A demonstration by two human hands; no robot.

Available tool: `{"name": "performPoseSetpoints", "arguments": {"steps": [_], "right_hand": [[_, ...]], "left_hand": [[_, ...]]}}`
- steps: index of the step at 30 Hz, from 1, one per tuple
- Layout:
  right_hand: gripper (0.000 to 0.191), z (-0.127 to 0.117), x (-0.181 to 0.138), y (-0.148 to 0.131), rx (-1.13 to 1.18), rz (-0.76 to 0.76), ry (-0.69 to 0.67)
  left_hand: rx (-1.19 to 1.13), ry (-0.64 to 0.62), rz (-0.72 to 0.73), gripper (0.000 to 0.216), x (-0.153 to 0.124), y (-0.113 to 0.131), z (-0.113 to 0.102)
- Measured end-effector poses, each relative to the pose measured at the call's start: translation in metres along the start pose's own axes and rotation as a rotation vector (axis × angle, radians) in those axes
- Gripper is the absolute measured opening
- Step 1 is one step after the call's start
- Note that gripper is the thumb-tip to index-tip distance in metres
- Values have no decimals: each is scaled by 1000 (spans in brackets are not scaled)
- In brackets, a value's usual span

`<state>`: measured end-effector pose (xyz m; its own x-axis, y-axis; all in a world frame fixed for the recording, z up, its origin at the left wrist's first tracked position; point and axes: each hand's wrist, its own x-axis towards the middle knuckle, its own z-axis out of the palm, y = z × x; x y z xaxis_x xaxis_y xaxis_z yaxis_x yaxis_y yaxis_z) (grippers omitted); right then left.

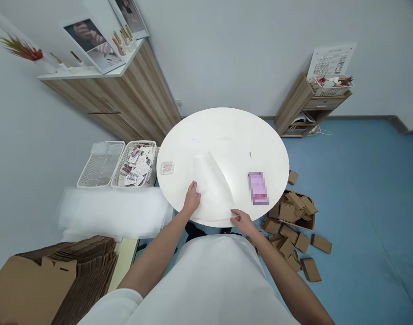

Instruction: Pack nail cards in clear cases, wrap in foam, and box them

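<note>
A thin, whitish, see-through sheet (211, 187) lies on the round white table (226, 122), its right edge slanting toward the table's front. My left hand (192, 198) rests at the sheet's left side, fingers stretched forward and thumb apart. At the front right corner, my right hand (242, 221) has thumb and fingers closed on the sheet's edge. A small clear case (167, 168) with pinkish contents sits near the table's left rim. Toward the right lies a purple and pink rectangular item (258, 188), blurred into blocks.
Left of the table stand a white basket of small cards (136, 164), a clear-lined basket (101, 164), a pile of whitish sheets (114, 212) and stacked flat cardboard (81, 275). Small brown boxes (289, 232) lie on the floor at right. Cabinets (148, 90) stand behind.
</note>
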<state>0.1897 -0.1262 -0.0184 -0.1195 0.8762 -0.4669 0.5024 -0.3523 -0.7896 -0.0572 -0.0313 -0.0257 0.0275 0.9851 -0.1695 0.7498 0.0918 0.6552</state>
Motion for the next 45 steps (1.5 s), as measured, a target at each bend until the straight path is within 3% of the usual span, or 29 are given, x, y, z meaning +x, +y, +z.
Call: {"name": "performPoseSetpoints", "arguments": {"steps": [3,6,9,12,16,23,34,39,45], "right_hand": [[45,-3,-5,4,-172,-22,-52],[45,-7,-9,-1,-488,-91,80],[44,-10,-4,-12,-691,-221,201],[47,-6,15,-20,-753,-377,138],[51,7,40,-17,-812,-434,17],[47,9,47,-6,-825,-418,-27],[41,3,46,-11,-773,-388,10],[36,7,50,-27,-696,-369,100],[36,30,74,-74,-552,-389,143]], "left_hand": [[64,-43,11,56,3,1,2],[155,-51,26,56,6,5,-2],[345,26,-10,52,3,11,-8],[528,34,-4,52,-11,17,-10],[602,-131,94,52,-34,16,-1],[614,-238,72,52,-50,9,12],[538,-234,42,49,-55,22,11],[440,-164,34,48,-46,8,-6],[297,12,-136,53,-8,-40,-56]]}}
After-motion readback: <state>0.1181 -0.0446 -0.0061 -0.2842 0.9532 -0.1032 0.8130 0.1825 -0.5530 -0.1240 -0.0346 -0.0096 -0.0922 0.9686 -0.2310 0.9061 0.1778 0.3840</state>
